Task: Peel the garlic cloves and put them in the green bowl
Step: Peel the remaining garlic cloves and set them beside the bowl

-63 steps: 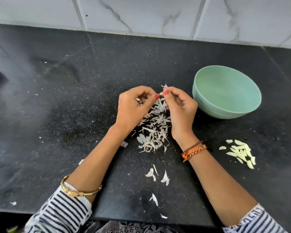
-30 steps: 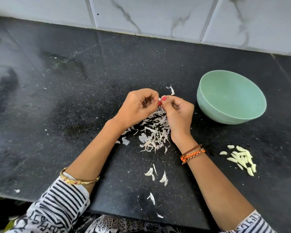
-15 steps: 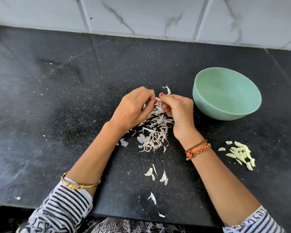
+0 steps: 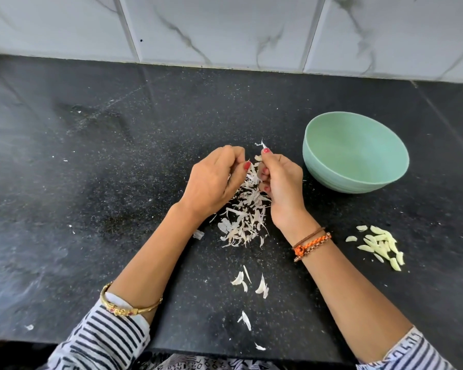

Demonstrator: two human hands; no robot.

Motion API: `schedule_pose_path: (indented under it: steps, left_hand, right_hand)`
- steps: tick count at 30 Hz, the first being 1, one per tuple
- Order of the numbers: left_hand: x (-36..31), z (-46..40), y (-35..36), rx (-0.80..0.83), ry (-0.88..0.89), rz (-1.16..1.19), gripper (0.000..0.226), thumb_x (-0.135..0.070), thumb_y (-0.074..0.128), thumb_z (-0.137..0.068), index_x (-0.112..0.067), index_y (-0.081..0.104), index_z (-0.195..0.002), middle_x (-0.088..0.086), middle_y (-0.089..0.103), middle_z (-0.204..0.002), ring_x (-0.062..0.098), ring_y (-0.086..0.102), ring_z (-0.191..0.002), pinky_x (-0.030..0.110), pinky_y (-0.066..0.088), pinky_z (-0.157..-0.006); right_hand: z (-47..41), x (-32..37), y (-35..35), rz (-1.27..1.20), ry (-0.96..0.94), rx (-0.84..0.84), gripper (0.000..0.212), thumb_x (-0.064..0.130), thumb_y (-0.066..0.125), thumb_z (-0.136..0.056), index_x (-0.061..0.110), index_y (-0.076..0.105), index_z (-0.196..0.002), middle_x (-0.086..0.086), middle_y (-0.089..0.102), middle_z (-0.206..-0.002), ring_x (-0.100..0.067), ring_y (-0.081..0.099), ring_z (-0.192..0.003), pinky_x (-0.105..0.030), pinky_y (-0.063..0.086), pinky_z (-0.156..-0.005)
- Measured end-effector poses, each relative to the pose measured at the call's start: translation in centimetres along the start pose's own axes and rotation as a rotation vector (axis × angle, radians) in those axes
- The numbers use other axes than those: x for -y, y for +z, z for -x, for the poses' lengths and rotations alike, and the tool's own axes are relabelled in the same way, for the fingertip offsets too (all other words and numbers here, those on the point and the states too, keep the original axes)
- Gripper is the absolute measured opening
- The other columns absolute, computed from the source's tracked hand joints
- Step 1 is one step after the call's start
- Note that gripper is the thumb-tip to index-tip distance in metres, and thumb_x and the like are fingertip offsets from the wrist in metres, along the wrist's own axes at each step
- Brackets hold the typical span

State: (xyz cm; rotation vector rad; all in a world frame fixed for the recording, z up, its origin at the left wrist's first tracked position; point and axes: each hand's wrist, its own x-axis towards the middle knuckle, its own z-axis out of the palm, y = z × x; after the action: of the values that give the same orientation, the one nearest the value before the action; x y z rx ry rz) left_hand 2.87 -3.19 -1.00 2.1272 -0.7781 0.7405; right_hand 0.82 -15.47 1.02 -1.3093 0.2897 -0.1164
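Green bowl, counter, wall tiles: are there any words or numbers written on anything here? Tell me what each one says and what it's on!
None: no words, numbers or labels show anywhere.
The green bowl is plain.
The wall tiles show only grey veins.
The striped sleeves carry patterns, not letters.

This is a home kitchen. A black speckled stone countertop (image 4: 96, 161) runs wall to wall, its polished face dusted with pale flecks, and behind it rises a backsplash of large white marble-look tiles with grey veins (image 4: 225, 28), set with thin grout lines. Food preparation is spread on the counter: a round matte green bowl (image 4: 356, 152) stands near the wall, a heap of papery white garlic skins (image 4: 245, 220) lies in the middle, and a small cluster of pale yellow peeled garlic cloves (image 4: 380, 245) sits near the front right edge.
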Motion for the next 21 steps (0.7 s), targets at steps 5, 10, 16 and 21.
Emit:
schedule_pose_path:
  steps: [5, 10, 16, 21]
  left_hand:
    - [0.4, 0.1, 0.4, 0.045, 0.008, -0.094, 0.048, -0.035, 0.032, -0.098, -0.008, 0.044, -0.061, -0.005, 0.036, -0.053, 0.013, 0.032, -0.046, 0.029, 0.033, -0.044]
    - [0.3, -0.1, 0.3, -0.061, -0.258, 0.136, 0.015, -0.018, 0.061, -0.082, -0.009, 0.061, -0.094, -0.009, 0.055, -0.06, -0.001, 0.051, -0.056, 0.008, 0.037, -0.054]
    - [-0.7, -0.6, 0.2, -0.057, -0.427, 0.475, 0.004, -0.034, 0.062, -0.079, -0.031, 0.064, -0.081, -0.017, 0.065, -0.069, 0.003, 0.054, -0.063, 0.018, 0.045, -0.059]
    - [-1.2, -0.8, 0.2, -0.01, -0.541, 0.638, 0.012, -0.005, 0.062, -0.085, -0.014, 0.065, -0.08, -0.016, 0.06, -0.057, -0.004, 0.045, -0.047, 0.006, 0.034, -0.05]
  right_hand:
    - [-0.4, -0.3, -0.2, 0.055, -0.092, 0.021, 0.031, 0.016, 0.053, -0.092, 0.014, 0.049, -0.062, 0.009, 0.045, -0.051, 0.0, 0.038, -0.047, -0.012, 0.033, -0.046]
    - [-0.4, -0.7, -0.5, 0.22, -0.354, 0.02, 0.024, 0.01, 0.055, -0.091, 0.016, 0.055, -0.068, 0.006, 0.051, -0.059, 0.003, 0.045, -0.05, -0.011, 0.036, -0.051]
    - [-0.9, -1.3, -0.9, 0.363, -0.534, -0.005, 0.014, 0.01, 0.061, -0.087, 0.017, 0.062, -0.076, 0.015, 0.058, -0.067, 0.004, 0.053, -0.061, -0.012, 0.042, -0.06]
    - [-1.0, -1.6, -1.0, 0.397, -0.546, -0.028, 0.01, 0.009, 0.064, -0.084, 0.016, 0.066, -0.077, 0.015, 0.059, -0.065, 0.006, 0.054, -0.057, -0.008, 0.039, -0.056]
